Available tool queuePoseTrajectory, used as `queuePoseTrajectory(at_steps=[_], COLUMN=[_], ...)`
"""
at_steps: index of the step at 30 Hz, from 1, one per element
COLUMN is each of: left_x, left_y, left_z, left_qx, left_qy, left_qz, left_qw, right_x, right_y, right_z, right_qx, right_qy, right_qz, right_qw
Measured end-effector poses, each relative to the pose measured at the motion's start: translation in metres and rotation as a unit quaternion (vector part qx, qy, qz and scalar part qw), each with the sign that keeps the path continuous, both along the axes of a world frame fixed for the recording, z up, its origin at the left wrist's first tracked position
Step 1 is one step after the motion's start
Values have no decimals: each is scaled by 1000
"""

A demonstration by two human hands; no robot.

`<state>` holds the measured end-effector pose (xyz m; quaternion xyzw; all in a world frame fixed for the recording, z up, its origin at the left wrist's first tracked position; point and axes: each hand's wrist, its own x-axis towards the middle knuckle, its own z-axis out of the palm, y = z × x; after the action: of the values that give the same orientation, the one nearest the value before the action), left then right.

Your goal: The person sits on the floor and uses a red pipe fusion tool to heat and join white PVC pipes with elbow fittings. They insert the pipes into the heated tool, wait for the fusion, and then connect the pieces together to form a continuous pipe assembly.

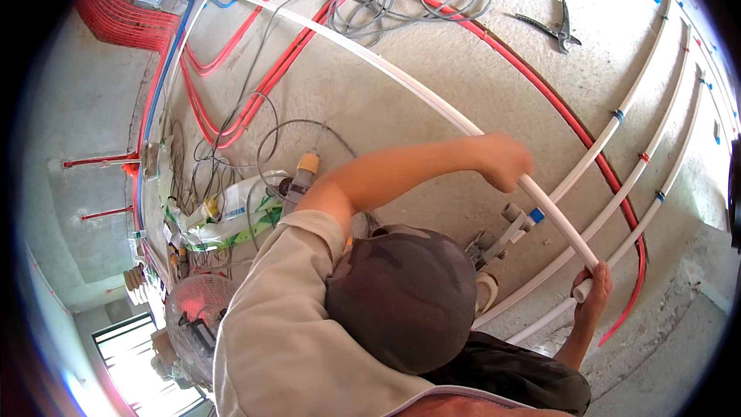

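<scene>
Fingers of my left hand (506, 161) are curled into a fist around a white plastic pipe (557, 218); I cannot tell how each fingertip lies. Those of my right hand (597, 296) wrap the same pipe at its near end. It runs from the far left to the near right, crossing over white floor pipes (621, 193) with blue and red bands (618, 115). A red conduit (570, 119) sweeps across the concrete floor (463, 62), with dark pliers (566, 37) at the far right and a coiled grey cable (337, 9) farther left. Just left of my pipe stands a grey tool (485, 245) with a blue end (537, 216).
</scene>
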<state>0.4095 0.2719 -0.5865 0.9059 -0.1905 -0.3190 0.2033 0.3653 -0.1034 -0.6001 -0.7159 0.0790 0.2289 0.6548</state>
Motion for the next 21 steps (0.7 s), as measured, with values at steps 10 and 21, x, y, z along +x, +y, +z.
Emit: queuePoseTrajectory(at_steps=[10,21], left_x=[10,0], left_y=[-7,-14], left_z=[6,-7], left_qx=[-30,-14], left_qy=[52,17], left_qz=[14,38], left_qw=[998,999], right_x=[4,5], right_y=[-3,-12], right_z=[4,-22], right_qx=[-3,3], right_qy=[52,74], right_qz=[-19,11], right_qw=[998,997])
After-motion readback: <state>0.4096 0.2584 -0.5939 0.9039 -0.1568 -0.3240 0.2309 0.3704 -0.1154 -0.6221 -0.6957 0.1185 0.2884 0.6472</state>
